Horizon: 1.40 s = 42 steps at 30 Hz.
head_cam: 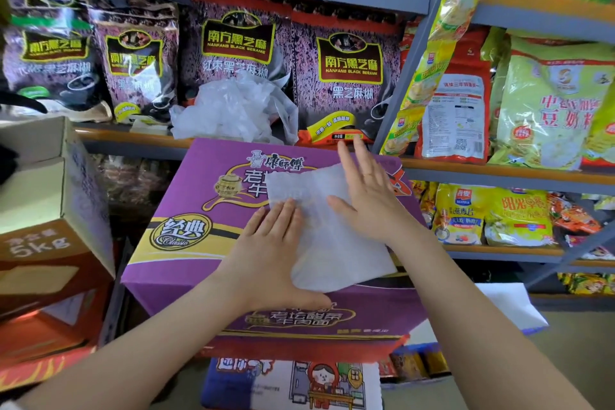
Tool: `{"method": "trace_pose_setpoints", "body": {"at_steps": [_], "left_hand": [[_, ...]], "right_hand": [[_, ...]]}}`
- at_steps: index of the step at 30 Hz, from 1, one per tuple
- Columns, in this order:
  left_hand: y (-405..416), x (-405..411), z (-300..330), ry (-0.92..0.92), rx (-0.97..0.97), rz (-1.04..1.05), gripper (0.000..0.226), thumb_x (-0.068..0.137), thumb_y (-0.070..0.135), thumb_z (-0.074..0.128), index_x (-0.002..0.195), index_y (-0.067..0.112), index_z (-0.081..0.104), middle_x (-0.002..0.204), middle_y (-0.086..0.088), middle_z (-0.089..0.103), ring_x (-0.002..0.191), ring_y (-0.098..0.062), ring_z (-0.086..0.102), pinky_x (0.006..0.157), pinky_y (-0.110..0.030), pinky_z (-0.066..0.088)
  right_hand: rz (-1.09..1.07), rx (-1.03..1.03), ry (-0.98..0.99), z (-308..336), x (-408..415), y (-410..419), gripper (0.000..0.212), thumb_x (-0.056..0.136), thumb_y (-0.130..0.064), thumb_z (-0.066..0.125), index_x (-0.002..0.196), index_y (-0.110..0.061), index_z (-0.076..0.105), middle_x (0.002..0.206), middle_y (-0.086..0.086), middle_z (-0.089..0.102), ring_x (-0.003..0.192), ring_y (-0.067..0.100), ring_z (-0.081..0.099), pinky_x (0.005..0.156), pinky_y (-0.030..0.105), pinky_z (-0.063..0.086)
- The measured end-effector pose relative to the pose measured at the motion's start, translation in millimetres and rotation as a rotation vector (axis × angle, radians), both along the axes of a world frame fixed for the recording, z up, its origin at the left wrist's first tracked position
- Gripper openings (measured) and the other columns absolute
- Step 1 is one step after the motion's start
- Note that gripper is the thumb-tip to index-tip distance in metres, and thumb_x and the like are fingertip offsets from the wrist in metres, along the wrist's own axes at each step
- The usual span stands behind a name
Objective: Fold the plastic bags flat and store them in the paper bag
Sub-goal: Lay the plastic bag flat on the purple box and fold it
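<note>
Nearest the camera, below the purple carton, stands a paper bag [293, 386] printed with cartoon figures, only its upper part in view. Above it the purple carton [186, 243] serves as the work surface, one corner pointing toward the viewer. On its top, toward the right edge, lies a white plastic bag [332, 243], flattened and folded into a rough rectangle whose near corner reaches the carton's front edge. Both hands press flat on it with straight fingers, gripping nothing: the left hand [269, 253] covers the bag's left side near the carton's front edge, and the right hand [366, 196] lies across its far right part, fingertips reaching past the bag toward the carton's back edge. Behind the carton, on the front edge of a grey shelf [133, 138], sits a crumpled heap of clear plastic bags [233, 110], leaning against black sesame packets [346, 76].
</note>
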<state>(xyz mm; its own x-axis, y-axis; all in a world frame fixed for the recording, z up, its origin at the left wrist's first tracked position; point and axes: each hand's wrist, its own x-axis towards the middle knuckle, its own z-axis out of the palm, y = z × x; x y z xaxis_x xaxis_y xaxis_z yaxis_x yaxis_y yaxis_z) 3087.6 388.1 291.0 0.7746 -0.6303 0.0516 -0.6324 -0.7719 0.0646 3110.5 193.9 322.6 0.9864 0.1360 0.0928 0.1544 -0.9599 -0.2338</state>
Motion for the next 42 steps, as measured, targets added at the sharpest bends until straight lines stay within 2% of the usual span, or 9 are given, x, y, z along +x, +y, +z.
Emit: {"method": "trace_pose_setpoints", "body": {"at_steps": [4,9,15,20,23,27,32,37,42], "left_hand": [[4.7,-1.3,1.5,-0.145,-0.143,-0.150,0.117,0.059,0.089,0.037,0.143,0.009,0.028,0.153,-0.016,0.018,0.140,-0.029,0.016,0.116,-0.039,0.007],[23.8,-12.6,-10.2,-0.285,-0.248,-0.323,0.052,0.074,0.055,0.060,0.102,0.011,0.062,0.111,-0.009,0.057,0.103,-0.026,0.047,0.092,-0.036,0.038],[29.3,-17.1,-20.9,-0.236,-0.315,-0.239,0.044,0.095,0.047,0.031,0.108,0.017,0.060,0.104,-0.005,0.062,0.090,-0.021,0.055,0.076,-0.032,0.048],[24.8,-16.2,-15.3,-0.102,-0.575,-0.164,0.049,0.098,0.041,0.029,0.102,0.011,0.068,0.102,-0.003,0.066,0.097,-0.017,0.056,0.089,-0.025,0.041],[25.5,-26.8,-9.1,0.022,-0.801,-0.062,0.060,0.094,0.056,0.024,0.103,0.016,0.068,0.101,0.006,0.066,0.098,-0.008,0.056,0.089,-0.008,0.038],[28.8,-32.1,-4.8,0.095,-0.901,0.043,0.026,0.090,0.061,0.026,0.090,0.052,0.052,0.077,0.002,0.057,0.066,-0.016,0.053,0.061,-0.023,0.039],[29.9,-37.3,-5.8,0.099,-0.916,0.128,0.024,0.084,0.049,0.034,0.071,0.033,0.044,0.058,0.000,0.046,0.050,-0.012,0.041,0.048,-0.019,0.028],[32.1,-29.7,-5.1,0.119,-0.905,0.273,0.035,0.081,0.044,0.048,0.072,0.011,0.052,0.059,-0.001,0.054,0.057,-0.010,0.050,0.052,-0.021,0.034],[24.0,-13.7,5.5,0.096,-0.796,0.359,0.029,0.092,0.031,0.052,0.071,0.013,0.043,0.055,-0.007,0.051,0.055,-0.026,0.048,0.049,-0.026,0.031]], "right_hand": [[0.164,-0.024,0.030,0.4,-52.0,-9.8,0.060,0.090,-0.051,0.039,0.144,-0.024,0.031,0.158,-0.004,0.008,0.143,0.018,0.015,0.116,0.036,0.019],[0.157,0.061,0.182,-13.8,-77.4,-29.4,0.079,0.079,-0.070,0.028,0.147,-0.035,0.010,0.156,-0.010,0.014,0.143,0.008,0.012,0.114,0.024,0.012],[0.232,-0.067,0.195,-18.7,-76.2,-40.7,0.110,0.055,-0.089,0.023,0.148,-0.033,0.006,0.157,-0.014,-0.001,0.144,0.006,0.004,0.115,0.025,0.001],[0.216,0.224,0.224,-4.1,-79.1,-44.7,0.108,0.065,-0.059,0.072,0.146,-0.040,0.004,0.153,-0.018,0.016,0.138,-0.002,0.020,0.109,0.022,0.024],[0.225,0.253,0.204,0.6,-79.5,-49.2,0.085,0.071,-0.047,0.074,0.142,-0.038,0.028,0.147,-0.020,0.031,0.131,-0.002,0.032,0.106,0.022,0.031],[0.166,0.299,0.062,-8.3,-81.6,-35.3,0.041,0.080,-0.032,0.070,0.119,-0.024,0.061,0.122,-0.011,0.058,0.117,0.010,0.048,0.094,0.020,0.034],[0.180,0.615,0.136,-14.1,-77.5,-14.6,0.008,0.085,-0.016,0.065,0.093,-0.015,0.064,0.105,-0.001,0.064,0.100,0.017,0.058,0.087,0.034,0.043],[0.049,0.752,0.185,-9.9,-68.2,-4.7,0.022,0.094,-0.026,0.050,0.111,-0.018,0.062,0.109,-0.003,0.067,0.100,0.012,0.061,0.088,0.031,0.045],[-0.170,0.645,0.027,-10.6,-54.4,10.0,0.037,0.096,-0.027,0.043,0.077,0.004,0.048,0.065,0.007,0.038,0.059,0.017,0.034,0.056,0.032,0.021]]}}
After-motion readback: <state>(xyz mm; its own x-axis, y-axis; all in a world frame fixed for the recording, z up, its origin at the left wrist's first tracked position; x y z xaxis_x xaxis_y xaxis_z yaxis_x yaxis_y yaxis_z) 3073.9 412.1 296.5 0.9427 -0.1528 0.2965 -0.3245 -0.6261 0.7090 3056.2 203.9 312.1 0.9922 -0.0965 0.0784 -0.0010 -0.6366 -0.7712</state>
